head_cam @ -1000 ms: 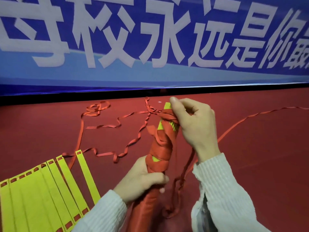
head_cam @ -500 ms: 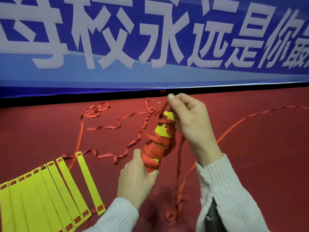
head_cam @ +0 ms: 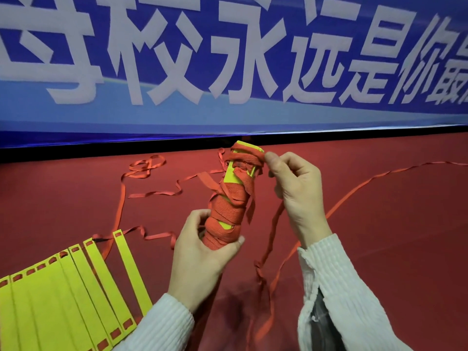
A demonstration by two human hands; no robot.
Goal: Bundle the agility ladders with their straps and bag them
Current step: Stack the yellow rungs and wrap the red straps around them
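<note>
- Above the red floor (head_cam: pixel 379 236), the bundled ladder (head_cam: pixel 229 211) stands tilted, rungs stacked and wrapped in red strap.
- Left hand (head_cam: pixel 202 254) curls its grip round the bundle's lower end, likely to steady it for winding.
- Right hand (head_cam: pixel 296 193) pinches the strap (head_cam: pixel 247 157) at the top, seemingly keeping the wrap taut.
- Second ladder (head_cam: pixel 63 295) lies fanned out on the floor at lower left, unbundled; no bag in view.

Yellow rungs (head_cam: pixel 76 295), red strap (head_cam: pixel 152 193), red floor (head_cam: pixel 379 249), blue banner (head_cam: pixel 253 117) white lettering
</note>
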